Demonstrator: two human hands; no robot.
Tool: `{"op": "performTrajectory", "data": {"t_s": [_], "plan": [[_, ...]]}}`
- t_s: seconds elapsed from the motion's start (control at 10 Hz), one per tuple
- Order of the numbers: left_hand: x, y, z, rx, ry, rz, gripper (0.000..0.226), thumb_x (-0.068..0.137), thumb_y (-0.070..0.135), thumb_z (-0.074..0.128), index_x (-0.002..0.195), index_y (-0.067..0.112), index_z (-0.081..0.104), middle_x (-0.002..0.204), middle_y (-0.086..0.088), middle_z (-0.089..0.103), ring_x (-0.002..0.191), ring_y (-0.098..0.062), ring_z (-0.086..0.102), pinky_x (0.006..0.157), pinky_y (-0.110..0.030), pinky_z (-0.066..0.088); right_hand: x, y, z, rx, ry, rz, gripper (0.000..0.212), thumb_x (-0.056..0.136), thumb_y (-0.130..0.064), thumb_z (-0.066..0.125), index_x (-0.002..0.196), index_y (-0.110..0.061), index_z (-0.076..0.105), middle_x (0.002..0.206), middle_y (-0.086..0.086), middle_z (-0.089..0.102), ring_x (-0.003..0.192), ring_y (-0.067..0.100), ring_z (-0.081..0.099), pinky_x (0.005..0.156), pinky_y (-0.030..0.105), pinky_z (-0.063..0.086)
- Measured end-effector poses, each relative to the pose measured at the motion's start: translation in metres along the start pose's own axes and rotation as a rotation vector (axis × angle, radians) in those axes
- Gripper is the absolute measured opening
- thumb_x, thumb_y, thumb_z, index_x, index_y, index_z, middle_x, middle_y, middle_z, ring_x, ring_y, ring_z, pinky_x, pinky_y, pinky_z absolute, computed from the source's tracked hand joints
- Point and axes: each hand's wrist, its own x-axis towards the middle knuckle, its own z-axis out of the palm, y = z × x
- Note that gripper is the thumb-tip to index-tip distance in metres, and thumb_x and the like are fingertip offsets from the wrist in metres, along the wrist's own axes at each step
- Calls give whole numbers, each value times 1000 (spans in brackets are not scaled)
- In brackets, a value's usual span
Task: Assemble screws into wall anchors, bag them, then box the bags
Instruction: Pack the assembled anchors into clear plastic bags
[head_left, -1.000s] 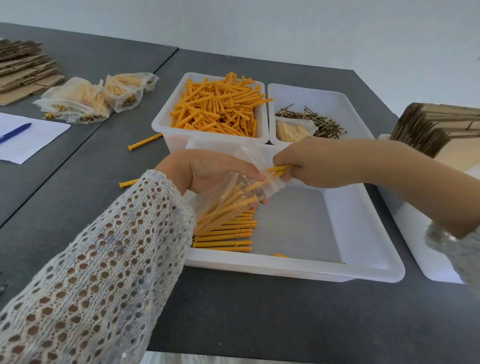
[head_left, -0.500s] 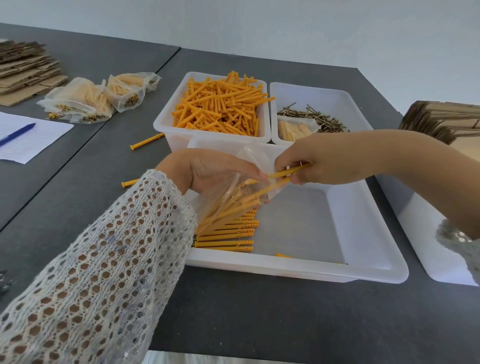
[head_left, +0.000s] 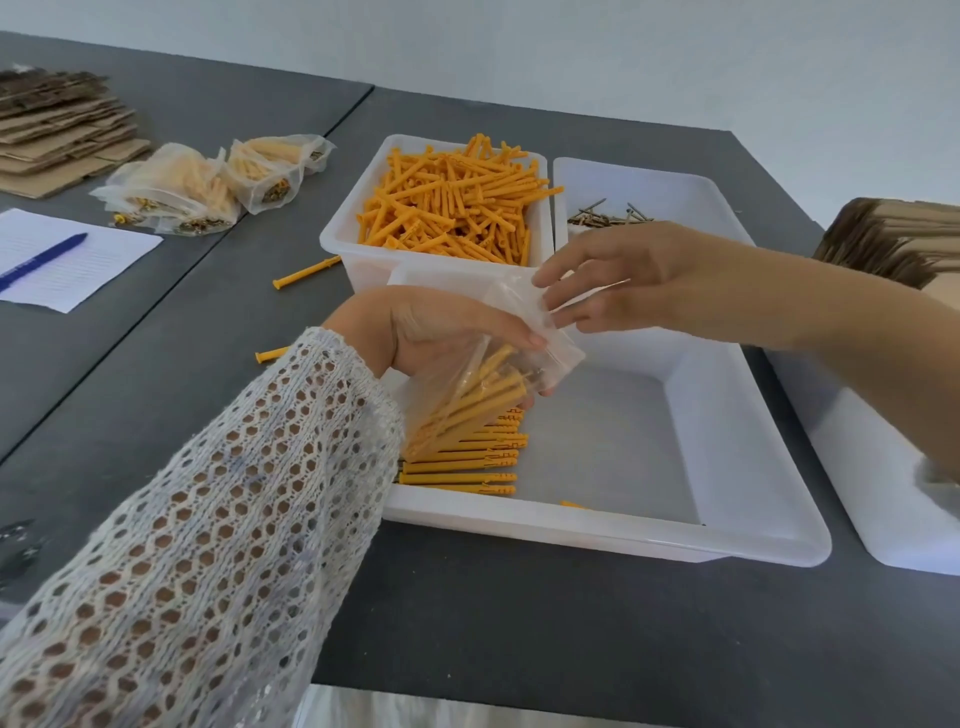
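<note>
The near white tray (head_left: 753, 540) is sitting at the table's near edge, with a row of assembled orange anchors (head_left: 462, 462) lying left-to-right along its left side. Above that row, the left hand (head_left: 441, 332) is gripping a clear bag (head_left: 498, 364), its anchors pointing up and rightward toward the open mouth. The right hand (head_left: 623, 280), nearer that mouth, is hovering with loosely spread fingers, holding nothing.
</note>
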Motion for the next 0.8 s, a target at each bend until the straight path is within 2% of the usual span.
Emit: {"op": "performTrajectory", "data": {"t_s": [0.1, 0.2, 0.3, 0.4, 0.5, 0.6, 0.7, 0.8], "plan": [[-1, 0, 1, -42, -47, 17, 49, 90, 18, 57, 136, 3, 52, 112, -19, 67, 94, -26, 68, 87, -44, 55, -16, 13, -6, -51, 58, 104, 21, 98, -9, 55, 112, -20, 66, 105, 0, 71, 95, 15, 71, 86, 34, 58], [4, 0, 1, -27, -30, 14, 51, 90, 19, 59, 138, 3, 51, 109, -15, 68, 92, -23, 69, 81, -38, 56, -29, 27, 2, -298, -198, 364, 20, 101, -20, 49, 108, -30, 65, 103, -6, 71, 92, 6, 70, 89, 29, 55], [8, -1, 4, -138, -95, 21, 56, 85, 18, 60, 137, 2, 50, 115, -25, 63, 97, -34, 66, 84, -44, 57, -41, 37, 31, -391, -541, 529, 21, 102, -36, 45, 116, -42, 59, 107, -20, 68, 100, -2, 64, 100, 26, 47], [10, -4, 4, -128, -121, 46, 72, 73, 24, 70, 138, 1, 49, 115, -25, 64, 97, -34, 66, 84, -44, 57, -45, 44, 60, -462, -539, 487, 22, 102, -41, 43, 118, -46, 57, 112, -23, 59, 105, 6, 57, 103, 30, 43], [11, -2, 7, -122, -138, 43, 75, 71, 25, 71, 138, 1, 49, 115, -25, 63, 97, -34, 66, 84, -44, 57, -40, 48, 67, -440, -503, 480, 19, 102, -42, 44, 116, -38, 57, 110, -17, 58, 102, 13, 57, 100, 32, 46], [11, 0, 7, -114, -137, 47, 75, 71, 25, 71, 138, 1, 49, 115, -25, 63, 97, -34, 66, 84, -44, 57, -37, 52, 65, -423, -548, 498, 21, 101, -40, 48, 109, -30, 64, 109, -9, 64, 101, 12, 59, 97, 29, 46], [11, 0, 7, -120, -136, 44, 75, 71, 25, 71, 138, 1, 49, 115, -25, 63, 97, -34, 66, 85, -44, 57, -36, 57, 64, -396, -570, 483, 20, 100, -37, 50, 103, -25, 65, 101, -4, 65, 87, 8, 55, 87, 24, 44], [12, -2, 7, -123, -141, 43, 75, 71, 25, 71, 138, 0, 49, 115, -25, 63, 98, -34, 66, 85, -44, 57, -37, 60, 61, -378, -587, 452, 18, 100, -40, 50, 96, -27, 61, 87, -11, 57, 79, 5, 50, 79, 21, 42]]}}
